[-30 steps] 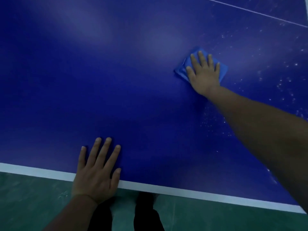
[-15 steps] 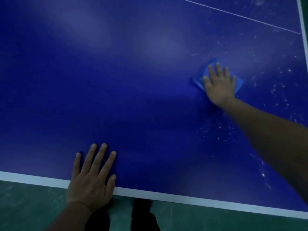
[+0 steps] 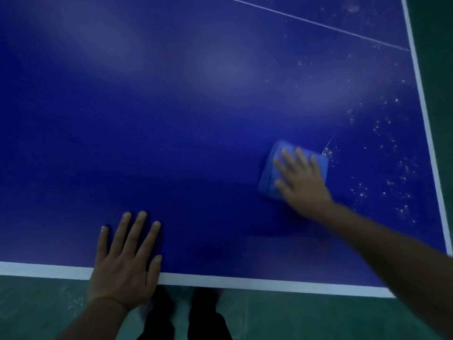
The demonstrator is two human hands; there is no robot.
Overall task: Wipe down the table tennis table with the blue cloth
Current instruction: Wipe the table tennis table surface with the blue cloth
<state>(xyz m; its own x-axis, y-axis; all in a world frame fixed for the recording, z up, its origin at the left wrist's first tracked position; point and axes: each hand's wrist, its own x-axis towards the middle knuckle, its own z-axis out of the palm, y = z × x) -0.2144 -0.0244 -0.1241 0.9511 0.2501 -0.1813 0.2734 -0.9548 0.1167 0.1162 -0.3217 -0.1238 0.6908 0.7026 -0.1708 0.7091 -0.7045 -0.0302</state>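
Observation:
The dark blue table tennis table (image 3: 171, 119) fills most of the view, edged with white lines at the near side and the right. A folded blue cloth (image 3: 268, 177) lies flat on it right of centre. My right hand (image 3: 302, 182) presses down on the cloth with fingers spread, slightly blurred. My left hand (image 3: 125, 263) rests flat and open on the table's near edge, across the white line, holding nothing. White specks (image 3: 392, 177) dot the surface between the cloth and the right edge.
A thin white centre line (image 3: 318, 24) crosses the table's far right part. Green floor (image 3: 36, 310) lies below the near edge and beyond the right edge. My dark trouser legs (image 3: 186, 320) show under the table edge.
My right hand has slid the cloth toward me, nearer the table's near edge. My left hand has stayed flat in the same spot on the edge.

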